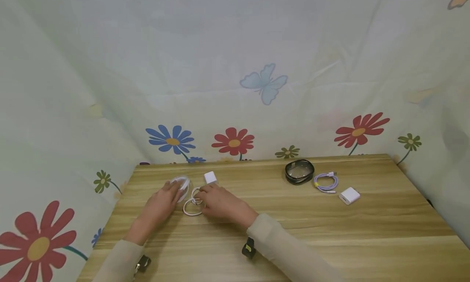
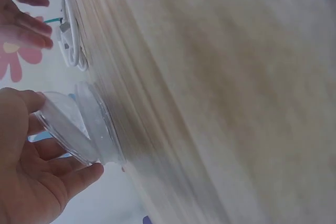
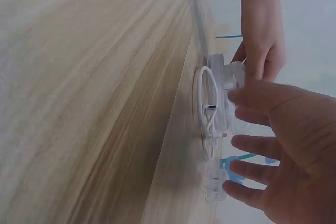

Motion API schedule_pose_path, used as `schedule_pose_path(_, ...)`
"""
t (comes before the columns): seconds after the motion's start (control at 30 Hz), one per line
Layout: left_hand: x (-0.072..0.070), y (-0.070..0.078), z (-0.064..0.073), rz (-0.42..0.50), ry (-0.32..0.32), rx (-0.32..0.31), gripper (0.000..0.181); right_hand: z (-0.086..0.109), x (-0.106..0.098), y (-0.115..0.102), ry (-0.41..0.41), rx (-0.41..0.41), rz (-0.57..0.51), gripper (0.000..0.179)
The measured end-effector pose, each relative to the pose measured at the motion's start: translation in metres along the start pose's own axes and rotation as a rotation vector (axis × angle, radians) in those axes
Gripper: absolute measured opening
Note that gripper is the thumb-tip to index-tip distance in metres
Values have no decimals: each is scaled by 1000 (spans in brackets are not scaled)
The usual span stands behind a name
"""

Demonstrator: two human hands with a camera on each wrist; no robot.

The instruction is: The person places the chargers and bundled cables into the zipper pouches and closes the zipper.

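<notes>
On the left of the table, my left hand (image 1: pixel 158 204) holds a clear round case (image 1: pixel 187 186). In the left wrist view its lid (image 2: pixel 65 127) tilts up from the base (image 2: pixel 100 124), with my thumb at one edge and my fingers round the other. A coiled white cable (image 1: pixel 192 215) lies right beside the case, its metal plug (image 3: pixel 210 108) showing in the right wrist view. Over the cable hovers my right hand (image 1: pixel 225 204), fingers spread and nothing between them. Behind that hand sits a white charger block (image 1: pixel 210 177).
To the right on the wooden table (image 1: pixel 275 233) are a black-rimmed clear round case (image 1: pixel 299 180), a coiled purple cable (image 1: pixel 326 189) and a second white charger block (image 1: pixel 349 195). A flower-printed curtain (image 1: pixel 205 69) hangs behind the table's back edge.
</notes>
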State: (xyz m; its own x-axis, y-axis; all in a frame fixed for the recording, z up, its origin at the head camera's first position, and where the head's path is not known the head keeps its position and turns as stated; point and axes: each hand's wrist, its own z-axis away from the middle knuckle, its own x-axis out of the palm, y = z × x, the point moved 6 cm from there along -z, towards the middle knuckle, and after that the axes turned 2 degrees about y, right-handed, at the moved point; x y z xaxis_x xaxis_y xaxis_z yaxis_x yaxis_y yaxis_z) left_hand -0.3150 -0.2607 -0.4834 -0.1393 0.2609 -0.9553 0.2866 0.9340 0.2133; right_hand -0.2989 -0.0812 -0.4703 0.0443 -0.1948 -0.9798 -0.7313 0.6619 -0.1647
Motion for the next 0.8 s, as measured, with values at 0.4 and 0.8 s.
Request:
schedule_pose_path(0.4, -6, -4, -6, 107, 24, -19, 46, -19, 16, 0, -117, 36, -45, 72)
schedule_pose_path(0.8, -7, -5, -3, 106, 13, -29, 46, -32, 26, -3, -129, 32, 21, 69)
